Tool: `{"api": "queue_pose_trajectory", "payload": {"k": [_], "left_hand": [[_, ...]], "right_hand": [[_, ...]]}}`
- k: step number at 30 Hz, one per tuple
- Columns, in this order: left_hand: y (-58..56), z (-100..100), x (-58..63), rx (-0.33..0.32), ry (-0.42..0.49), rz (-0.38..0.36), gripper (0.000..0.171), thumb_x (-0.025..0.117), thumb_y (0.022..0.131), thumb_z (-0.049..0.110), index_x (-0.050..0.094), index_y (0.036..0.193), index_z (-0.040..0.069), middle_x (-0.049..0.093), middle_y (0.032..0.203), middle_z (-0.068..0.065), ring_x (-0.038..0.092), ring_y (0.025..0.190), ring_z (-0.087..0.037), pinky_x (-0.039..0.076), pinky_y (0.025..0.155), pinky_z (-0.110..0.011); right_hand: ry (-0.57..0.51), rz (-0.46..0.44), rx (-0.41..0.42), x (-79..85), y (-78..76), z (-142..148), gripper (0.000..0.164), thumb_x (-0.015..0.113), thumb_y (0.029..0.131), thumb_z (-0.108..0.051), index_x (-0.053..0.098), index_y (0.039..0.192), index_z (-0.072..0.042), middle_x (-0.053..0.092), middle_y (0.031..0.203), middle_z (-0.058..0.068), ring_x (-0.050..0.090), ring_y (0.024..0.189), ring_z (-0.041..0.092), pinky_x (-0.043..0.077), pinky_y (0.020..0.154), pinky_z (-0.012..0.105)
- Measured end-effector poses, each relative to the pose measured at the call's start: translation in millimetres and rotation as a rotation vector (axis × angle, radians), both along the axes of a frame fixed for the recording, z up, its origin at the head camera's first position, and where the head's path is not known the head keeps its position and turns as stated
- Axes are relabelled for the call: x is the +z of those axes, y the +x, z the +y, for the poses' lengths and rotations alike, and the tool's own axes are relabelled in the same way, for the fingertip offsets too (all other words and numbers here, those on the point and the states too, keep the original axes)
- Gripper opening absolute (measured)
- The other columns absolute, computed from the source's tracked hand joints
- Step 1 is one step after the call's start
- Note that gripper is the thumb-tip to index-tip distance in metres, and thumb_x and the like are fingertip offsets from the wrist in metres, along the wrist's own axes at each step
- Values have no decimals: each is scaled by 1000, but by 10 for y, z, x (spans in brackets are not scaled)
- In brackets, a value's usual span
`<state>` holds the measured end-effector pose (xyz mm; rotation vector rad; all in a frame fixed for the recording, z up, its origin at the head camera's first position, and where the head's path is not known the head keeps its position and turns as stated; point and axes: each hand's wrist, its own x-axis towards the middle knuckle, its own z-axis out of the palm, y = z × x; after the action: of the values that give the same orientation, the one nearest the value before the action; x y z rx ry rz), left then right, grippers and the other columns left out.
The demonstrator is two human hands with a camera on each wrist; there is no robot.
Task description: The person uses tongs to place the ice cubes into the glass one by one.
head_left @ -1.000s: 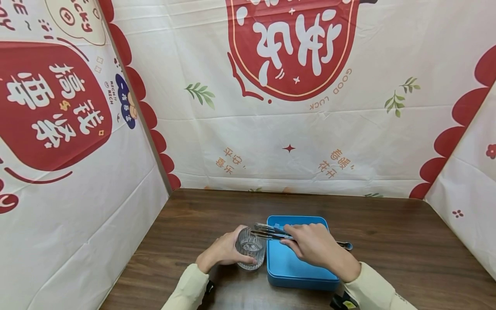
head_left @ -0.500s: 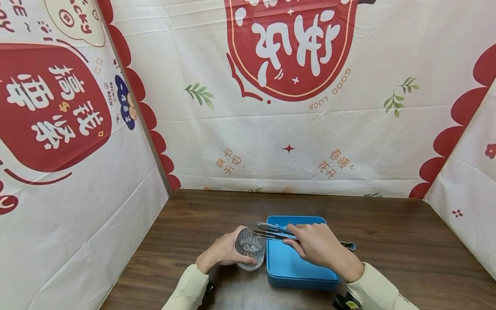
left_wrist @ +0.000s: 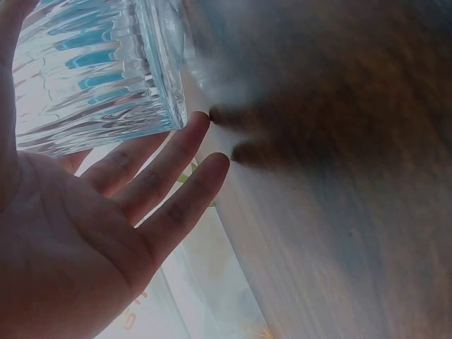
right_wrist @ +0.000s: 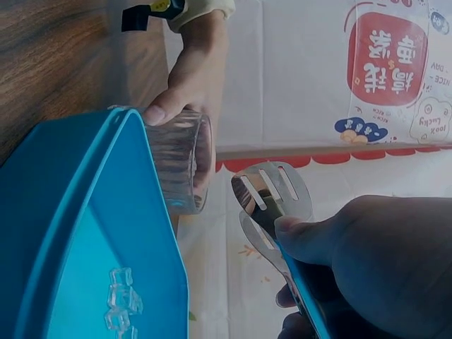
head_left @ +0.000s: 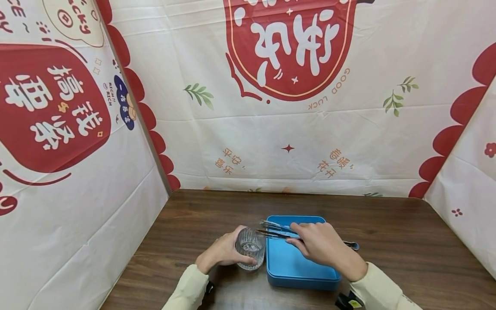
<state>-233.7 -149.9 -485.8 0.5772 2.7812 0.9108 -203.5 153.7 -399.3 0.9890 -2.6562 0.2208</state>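
Observation:
My left hand (head_left: 224, 249) holds a ribbed clear drinking glass (head_left: 255, 258), thumb on the near side and fingers round the far side. The glass stands against the left wall of an open blue box (head_left: 298, 267). Metal tongs (right_wrist: 300, 201) with slotted ends are gripped in my right hand (head_left: 319, 245), above the box. Their jaws stand apart, and nothing shows between them. Several clear ice cubes (right_wrist: 121, 300) lie inside the box in the right wrist view. Whether the glass contains anything cannot be told.
A dark wooden table (head_left: 209, 206) carries the box and glass. White printed cloth (head_left: 255, 129) hangs behind the table, with more cloth at the left and right sides. Black straps circle both wrists below pale sleeves (head_left: 381, 286).
My right hand and the tongs have shifted slightly rightward, away from the glass and over the box. The left hand, glass and box stay in place.

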Motion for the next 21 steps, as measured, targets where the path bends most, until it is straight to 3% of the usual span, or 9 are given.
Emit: {"api": "queue_pose_trajectory", "payload": {"k": [14, 21], "left_hand": [[0, 1, 17, -3, 4, -1, 89, 83, 65, 64, 45, 136, 28, 66, 111, 5, 62, 96, -14, 51, 80, -39], [-3, 2, 7, -1, -2, -1, 90, 83, 65, 65, 45, 137, 28, 65, 111, 5, 62, 96, -14, 51, 79, -39]], "right_hand": [[28, 23, -63, -32, -39, 143, 28, 67, 92, -44, 63, 95, -16, 54, 65, -8, 44, 49, 4, 29, 41, 22], [78, -21, -111, -79, -61, 211, 40, 68, 91, -44, 68, 111, -10, 71, 87, 4, 60, 58, 13, 40, 45, 25]]}}
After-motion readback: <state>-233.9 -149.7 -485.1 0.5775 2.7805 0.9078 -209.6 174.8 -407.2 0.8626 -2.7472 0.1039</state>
